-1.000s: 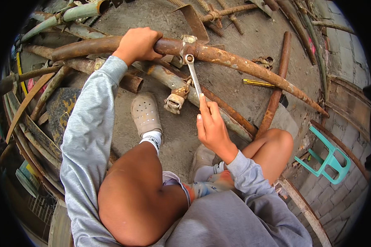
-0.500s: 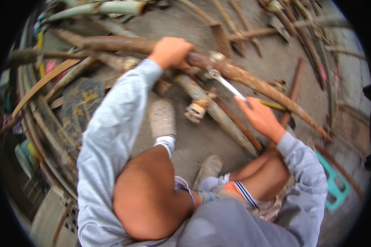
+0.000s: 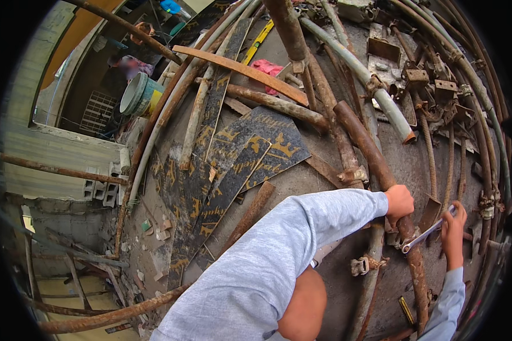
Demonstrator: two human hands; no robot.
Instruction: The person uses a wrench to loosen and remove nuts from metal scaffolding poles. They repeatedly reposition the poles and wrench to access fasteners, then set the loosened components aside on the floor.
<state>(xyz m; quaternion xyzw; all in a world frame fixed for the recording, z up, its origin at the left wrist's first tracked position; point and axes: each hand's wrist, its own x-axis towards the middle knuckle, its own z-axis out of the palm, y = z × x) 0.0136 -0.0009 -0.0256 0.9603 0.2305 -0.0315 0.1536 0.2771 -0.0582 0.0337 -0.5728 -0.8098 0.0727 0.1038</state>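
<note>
My left hand (image 3: pixel 400 203) is wrapped round a long rusty pipe (image 3: pixel 375 156) at the right of the view. In my closed right hand (image 3: pixel 454 227) is a silver wrench (image 3: pixel 429 233). Its far end meets the pipe just below my left hand, where a clamp is mostly hidden. Beneath it runs another weathered pipe (image 3: pixel 370 290) carrying a rusty scaffold clamp (image 3: pixel 360 266). My grey left sleeve covers much of the lower middle.
Black boards with gold print (image 3: pixel 233 170) lie to the left, under a curved wooden strip (image 3: pixel 242 71). A grey pipe (image 3: pixel 358 68), a yellow spirit level (image 3: pixel 258 42) and a pink cloth (image 3: pixel 267 74) lie farther off. Rusty jacks (image 3: pixel 426 136) crowd the right. Another person (image 3: pixel 133 67) is beyond a bucket (image 3: pixel 142 94).
My view has swung to the left, so both hands now appear farther right. The left hand still grips the rusty pipe, and the right still holds the wrench against it.
</note>
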